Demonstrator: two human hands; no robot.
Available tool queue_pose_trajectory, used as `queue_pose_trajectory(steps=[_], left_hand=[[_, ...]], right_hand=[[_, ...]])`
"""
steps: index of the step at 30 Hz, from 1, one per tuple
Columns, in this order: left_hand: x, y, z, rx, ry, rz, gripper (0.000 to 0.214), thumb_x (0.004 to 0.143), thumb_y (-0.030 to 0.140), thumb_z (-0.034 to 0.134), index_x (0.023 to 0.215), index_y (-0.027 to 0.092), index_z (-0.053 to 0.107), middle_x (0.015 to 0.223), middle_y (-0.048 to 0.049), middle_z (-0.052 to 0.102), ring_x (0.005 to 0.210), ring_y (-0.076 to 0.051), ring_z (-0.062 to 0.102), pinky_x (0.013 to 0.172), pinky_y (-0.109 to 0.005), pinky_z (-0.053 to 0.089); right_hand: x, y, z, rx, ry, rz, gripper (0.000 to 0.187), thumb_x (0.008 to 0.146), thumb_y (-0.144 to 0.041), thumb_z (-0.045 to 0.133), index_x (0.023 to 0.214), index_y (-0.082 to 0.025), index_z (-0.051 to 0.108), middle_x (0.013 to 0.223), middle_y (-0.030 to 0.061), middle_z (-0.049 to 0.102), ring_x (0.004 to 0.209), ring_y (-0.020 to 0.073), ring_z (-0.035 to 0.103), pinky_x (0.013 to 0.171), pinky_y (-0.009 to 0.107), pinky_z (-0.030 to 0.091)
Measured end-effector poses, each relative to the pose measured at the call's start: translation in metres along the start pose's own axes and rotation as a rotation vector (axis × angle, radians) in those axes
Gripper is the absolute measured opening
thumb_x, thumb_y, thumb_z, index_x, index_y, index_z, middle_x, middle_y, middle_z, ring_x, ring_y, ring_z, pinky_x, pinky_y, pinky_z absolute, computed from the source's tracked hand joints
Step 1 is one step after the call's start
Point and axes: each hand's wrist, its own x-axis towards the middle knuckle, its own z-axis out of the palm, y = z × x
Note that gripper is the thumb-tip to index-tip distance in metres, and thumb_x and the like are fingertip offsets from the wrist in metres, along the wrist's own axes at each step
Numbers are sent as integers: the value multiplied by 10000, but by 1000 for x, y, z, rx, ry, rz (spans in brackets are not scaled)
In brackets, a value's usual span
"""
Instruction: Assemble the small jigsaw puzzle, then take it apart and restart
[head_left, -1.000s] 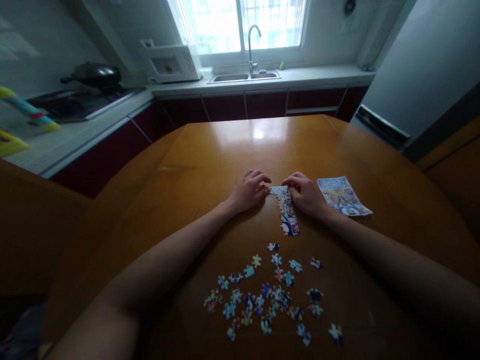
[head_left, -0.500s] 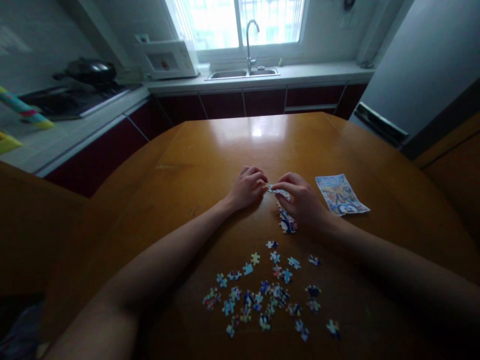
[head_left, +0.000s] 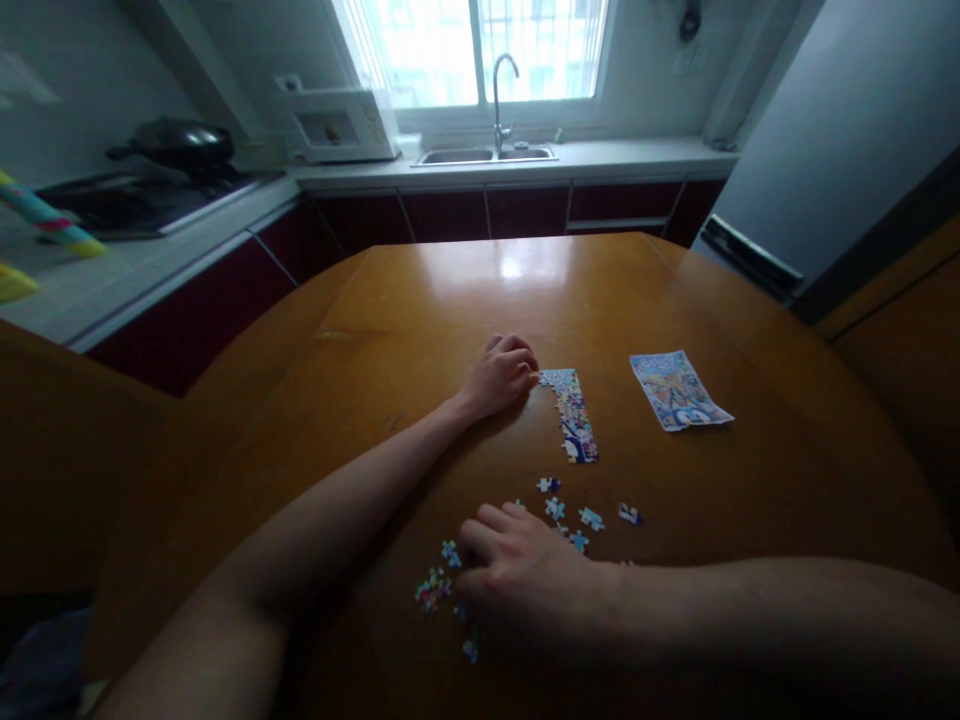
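The joined jigsaw strip (head_left: 574, 408) lies on the table in an upside-down L shape, its short arm pointing left. Beside that arm's left end rests my left hand (head_left: 502, 374), fingers curled, fingertips at the strip's edge. Whatever they pinch is hidden. My right hand (head_left: 525, 570) is low over the loose puzzle pieces, back upward and fingers bent down; its fingertips and most of the pile are covered. Loose pieces show around it: a light blue piece (head_left: 592, 518), a dark-and-white piece (head_left: 629, 513) and a colourful cluster (head_left: 433, 589).
A creased picture sheet (head_left: 681, 391) lies right of the strip on the wooden table (head_left: 420, 310). Beyond the table's far edge stand a counter with a sink (head_left: 457, 156) and a microwave (head_left: 341, 125). A wok (head_left: 184, 145) sits on the stove at left; a fridge stands at right.
My right hand has left the top of the jigsaw strip and come down toward me over the loose pieces. The strip is now uncovered. My left hand has stayed nearly in place.
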Motion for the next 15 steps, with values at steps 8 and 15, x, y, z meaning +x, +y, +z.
queue_pose_trajectory(steps=[8,15], left_hand=[[2,-1,0,-20,-6,12,60,817,165,694,779,207,713,999,-46,641,1013,-233,518,936,-414,476],[2,-1,-2,-15,37,16,164,833,99,588,779,206,699,981,-43,648,991,-217,536,933,-404,479]], right_hand=[[9,-11,2,-59,-26,-12,107,877,-272,648,919,-175,632,914,81,611,837,240,499,651,357,422],[8,-7,-22,217,5,35,135,897,-219,603,1013,-182,660,883,44,687,715,155,574,623,276,434]])
